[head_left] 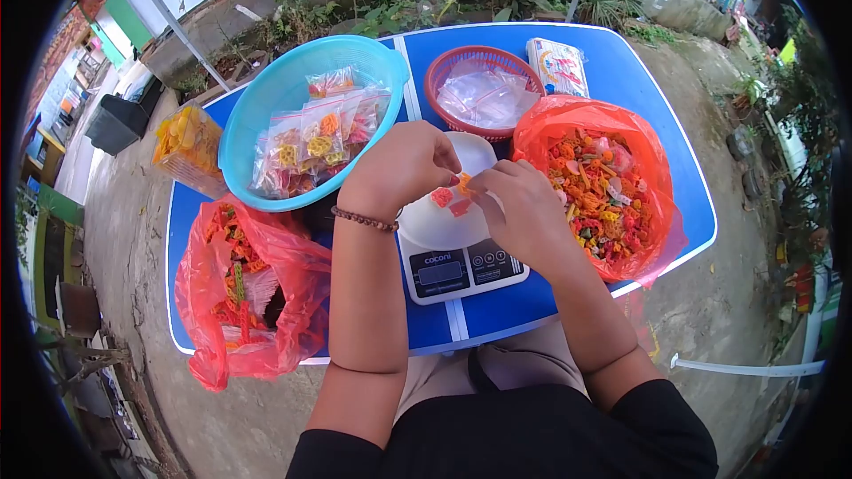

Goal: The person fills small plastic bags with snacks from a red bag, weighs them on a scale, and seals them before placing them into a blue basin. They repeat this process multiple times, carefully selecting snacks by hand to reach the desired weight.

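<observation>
My right hand (519, 200) is closed in a pinch on a small orange snack piece (463, 184) above a white digital scale (470, 278). Close against the same piece, my left hand (422, 160) has its fingers curled together; what they hold, if anything, is too small to make out. Beneath the hands, a pinkish-red lacy snack piece (441, 197) and a flat red piece (460, 208) lie on the scale's white round plate (430, 229). An open red plastic bag (661, 200) full of mixed orange, yellow and red pieces stands beside my right hand.
A turquoise basket (235, 146) holds several filled zip bags (319, 133). Clear empty bags (484, 93) fill a red-brown basket (432, 80), with a white packet (557, 68) beside it. Another red bag (297, 275) and a container of yellow pieces (189, 146) sit left on the blue table (621, 71).
</observation>
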The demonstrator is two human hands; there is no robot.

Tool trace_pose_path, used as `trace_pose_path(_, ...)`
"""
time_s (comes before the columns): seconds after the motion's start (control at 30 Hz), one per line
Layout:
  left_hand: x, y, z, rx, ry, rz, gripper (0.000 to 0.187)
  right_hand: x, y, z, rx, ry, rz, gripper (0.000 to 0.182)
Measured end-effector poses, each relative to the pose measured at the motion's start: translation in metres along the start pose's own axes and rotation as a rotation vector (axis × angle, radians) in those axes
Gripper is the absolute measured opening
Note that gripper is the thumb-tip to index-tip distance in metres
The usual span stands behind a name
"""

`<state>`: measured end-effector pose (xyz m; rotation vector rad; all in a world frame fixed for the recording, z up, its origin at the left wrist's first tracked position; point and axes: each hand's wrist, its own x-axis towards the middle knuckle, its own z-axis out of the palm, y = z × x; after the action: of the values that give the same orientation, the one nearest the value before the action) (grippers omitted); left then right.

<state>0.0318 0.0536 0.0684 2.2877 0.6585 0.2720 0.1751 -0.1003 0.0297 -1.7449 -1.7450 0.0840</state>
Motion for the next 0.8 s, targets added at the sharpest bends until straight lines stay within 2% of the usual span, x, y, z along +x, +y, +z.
trace_pose_path(0.13, 0.007, -0.006, 0.005, -0.009, 0.052, -0.034, 0.022, 0.009, 0.001, 0.005, 0.163, 0.085, -0.050, 0.025)
trace_pose_path(0.33, 0.021, -0.012, 0.017, 0.141, 0.309, 0.095, 0.027, 0.040, 0.013, 0.020, 0.282, 0.211, -0.114, 0.034)
trace_pose_path(0.43, 0.032, -0.018, 0.028, 0.184, 0.481, 0.197, 0.038, 0.068, 0.039, 0.026, 0.201, 0.230, 0.006, 0.036)
trace_pose_path(0.53, 0.039, -0.017, 0.038, 0.230, 0.488, 0.199, 0.047, 0.092, 0.072, 0.030, -0.060, 0.076, 0.078, 0.031)
trace_pose_path(0.63, 0.043, -0.019, 0.047, 0.253, 0.459, 0.164, 0.049, 0.107, 0.099, 0.029, -0.296, -0.078, -0.012, 0.024)
trace_pose_path(0.73, 0.048, -0.023, 0.057, 0.338, 0.467, 0.200, 0.048, 0.105, 0.106, 0.027, -0.299, -0.009, -0.050, 0.018)
trace_pose_path(0.8, 0.048, -0.024, 0.060, 0.352, 0.450, 0.187, 0.048, 0.110, 0.101, 0.021, -0.339, -0.148, 0.090, 0.019)
